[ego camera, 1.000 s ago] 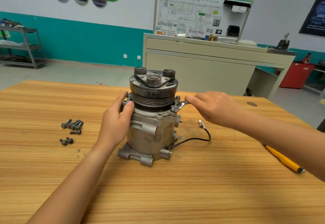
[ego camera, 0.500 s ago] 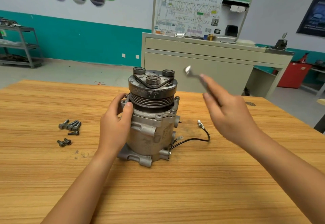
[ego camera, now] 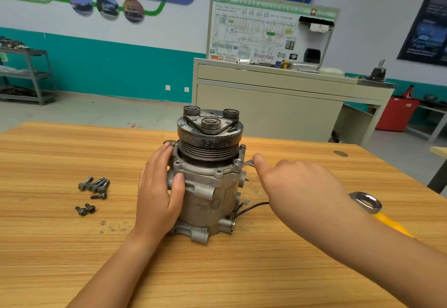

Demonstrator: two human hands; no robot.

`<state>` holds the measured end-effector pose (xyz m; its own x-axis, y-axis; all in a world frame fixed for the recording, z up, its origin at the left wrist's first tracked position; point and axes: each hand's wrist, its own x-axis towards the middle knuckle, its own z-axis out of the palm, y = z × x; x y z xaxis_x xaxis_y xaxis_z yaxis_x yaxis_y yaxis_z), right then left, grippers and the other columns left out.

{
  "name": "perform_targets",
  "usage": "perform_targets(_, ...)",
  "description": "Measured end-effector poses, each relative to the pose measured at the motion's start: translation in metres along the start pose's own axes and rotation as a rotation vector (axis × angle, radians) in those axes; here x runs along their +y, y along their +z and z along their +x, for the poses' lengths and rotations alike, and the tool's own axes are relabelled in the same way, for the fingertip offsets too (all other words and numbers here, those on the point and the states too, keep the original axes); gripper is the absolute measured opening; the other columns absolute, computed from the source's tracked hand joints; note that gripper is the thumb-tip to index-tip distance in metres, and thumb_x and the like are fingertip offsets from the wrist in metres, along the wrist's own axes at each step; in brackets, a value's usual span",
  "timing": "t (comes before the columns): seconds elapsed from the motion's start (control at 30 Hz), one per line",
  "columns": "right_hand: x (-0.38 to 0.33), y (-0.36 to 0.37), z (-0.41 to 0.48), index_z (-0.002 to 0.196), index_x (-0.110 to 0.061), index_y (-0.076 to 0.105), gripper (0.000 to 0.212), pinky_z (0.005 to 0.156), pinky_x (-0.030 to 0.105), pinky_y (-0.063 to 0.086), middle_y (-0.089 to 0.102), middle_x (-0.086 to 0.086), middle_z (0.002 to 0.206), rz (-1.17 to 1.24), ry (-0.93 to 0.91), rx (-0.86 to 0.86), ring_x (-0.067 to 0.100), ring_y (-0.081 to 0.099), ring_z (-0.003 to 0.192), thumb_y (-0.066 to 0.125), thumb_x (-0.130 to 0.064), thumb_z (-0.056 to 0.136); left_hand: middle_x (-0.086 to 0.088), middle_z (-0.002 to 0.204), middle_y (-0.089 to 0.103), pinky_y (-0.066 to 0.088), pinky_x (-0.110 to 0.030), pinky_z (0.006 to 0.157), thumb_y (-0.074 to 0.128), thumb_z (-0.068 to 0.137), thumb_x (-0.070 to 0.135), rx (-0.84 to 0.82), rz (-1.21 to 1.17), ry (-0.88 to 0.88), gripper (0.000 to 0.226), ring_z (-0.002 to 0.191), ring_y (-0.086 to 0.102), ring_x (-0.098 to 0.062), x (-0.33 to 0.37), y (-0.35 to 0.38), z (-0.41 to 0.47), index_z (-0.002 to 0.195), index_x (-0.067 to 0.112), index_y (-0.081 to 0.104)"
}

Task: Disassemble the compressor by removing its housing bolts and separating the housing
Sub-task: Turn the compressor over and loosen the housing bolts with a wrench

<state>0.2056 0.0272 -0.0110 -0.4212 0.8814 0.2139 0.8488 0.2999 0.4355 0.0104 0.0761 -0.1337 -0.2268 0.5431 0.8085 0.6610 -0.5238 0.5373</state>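
Now the right hand has its grip closed round a small wrench. Most of the handle is hidden under the hand. The wrench head sits on a bolt at the front right of the top rim of the compressor. The left hand has its grip wrapped on the compressor's left side, with the thumb on the front. The compressor stands upright near the middle of the wooden surface.

To do this well, I think the wrench head should sit all the way on the bolt. The pull should be slow and flat, and the left hand should hold hard so nothing tips.

Counting now: one compressor, one small wrench, one bigger yellow-handled wrench lying behind the right arm, and one black wire. I count seven loose bolts on the left: four in a bunch, one just below, two further down. I can see two bolts in the rim
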Motion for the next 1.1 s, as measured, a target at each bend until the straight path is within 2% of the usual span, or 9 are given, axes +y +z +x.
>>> perform_targets(0.1,-0.010,-0.004,0.000,0.143,0.004,0.001,0.066,0.036,0.028,0.020,0.050,0.015,0.085,-0.056,-0.055,-0.065,0.017,0.024,0.047,0.035,0.005,0.088,0.001,0.137,0.036,0.032,-0.051,0.105,0.034,0.089,0.027,0.014,0.033,0.058,0.053,0.129,0.031,-0.005,-0.007,0.001,0.002,0.136,0.003,0.040)
perform_targets(0.23,-0.009,-0.003,0.000,0.141,0.009,0.007,0.061,0.035,0.028,0.020,0.037,0.011,0.069,-0.122,-0.110,-0.063,0.021,0.032,0.047,0.034,0.009,0.086,-0.008,0.132,0.042,0.037,-0.066,0.096,0.035,0.088,0.018,0.042,0.107,0.187,0.049,0.124,0.039,-0.022,-0.009,0.003,0.007,0.129,-0.006,0.047)
perform_targets(0.37,-0.010,0.002,-0.001,0.137,0.017,0.006,0.057,0.027,0.014,0.029,0.051,0.018,0.087,-0.129,-0.177,-0.045,0.021,0.041,0.050,0.031,0.013,0.086,-0.009,0.134,0.040,0.037,-0.048,0.101,0.032,0.089,0.018,0.023,0.112,0.195,0.050,0.124,0.039,-0.023,-0.011,0.003,0.008,0.129,-0.009,0.045)
perform_targets(0.47,-0.008,0.007,0.001,0.137,0.018,0.002,0.057,0.013,0.043,0.012,0.031,0.009,0.064,-0.166,-0.188,-0.030,0.013,0.026,0.043,0.027,0.014,0.085,-0.007,0.135,0.040,0.031,-0.026,0.106,0.032,0.089,0.021,0.040,0.060,0.156,0.052,0.125,0.039,-0.017,-0.014,0.006,0.005,0.133,-0.006,0.042)
perform_targets(0.53,-0.002,0.009,0.003,0.138,0.015,0.000,0.058,0.025,0.022,0.033,0.024,0.009,0.060,-0.166,-0.223,-0.019,0.013,0.026,0.043,0.027,0.011,0.087,-0.006,0.134,0.041,0.030,-0.020,0.106,0.032,0.089,0.023,0.069,0.029,0.125,0.053,0.124,0.037,-0.010,-0.015,0.009,0.004,0.133,-0.004,0.042)
perform_targets(0.67,0.011,0.015,0.006,0.142,0.004,-0.003,0.059,0.034,0.023,0.017,0.021,0.008,0.061,-0.174,-0.248,0.048,0.017,0.026,0.043,0.030,-0.006,0.095,-0.004,0.134,0.040,0.036,-0.055,0.097,0.032,0.089,0.024,0.086,0.011,0.118,0.051,0.123,0.036,-0.006,-0.010,0.010,0.005,0.136,0.005,0.037)
perform_targets(0.87,0.044,0.038,0.022,0.130,-0.019,-0.031,0.081,0.039,0.029,0.028,0.021,0.004,0.070,-0.188,-0.302,0.082,0.019,0.031,0.049,0.040,-0.009,0.092,0.000,0.136,0.039,0.035,-0.061,0.098,0.032,0.088,0.025,0.070,-0.018,0.119,0.045,0.126,0.033,-0.003,-0.008,0.008,0.003,0.132,0.014,0.036)
perform_targets(1.0,0.078,0.042,0.051,0.133,-0.009,0.032,0.088,0.032,0.021,0.032,0.051,0.002,0.062,-0.184,-0.478,0.258,0.011,0.035,0.043,0.079,-0.004,0.059,-0.001,0.135,0.043,0.038,-0.065,0.095,0.032,0.089,0.025,0.072,-0.013,0.125,0.047,0.124,0.037,-0.005,-0.011,0.009,0.004,0.132,0.009,0.043)
perform_targets(1.1,0.078,0.056,0.088,0.114,-0.007,0.043,0.060,0.036,0.025,0.044,0.061,0.009,0.065,-0.043,-0.642,0.494,0.019,0.053,0.045,0.077,0.003,0.066,-0.003,0.134,0.043,0.038,-0.064,0.095,0.031,0.089,0.025,0.060,0.000,0.116,0.048,0.123,0.039,-0.012,-0.009,0.008,0.005,0.131,0.006,0.045)
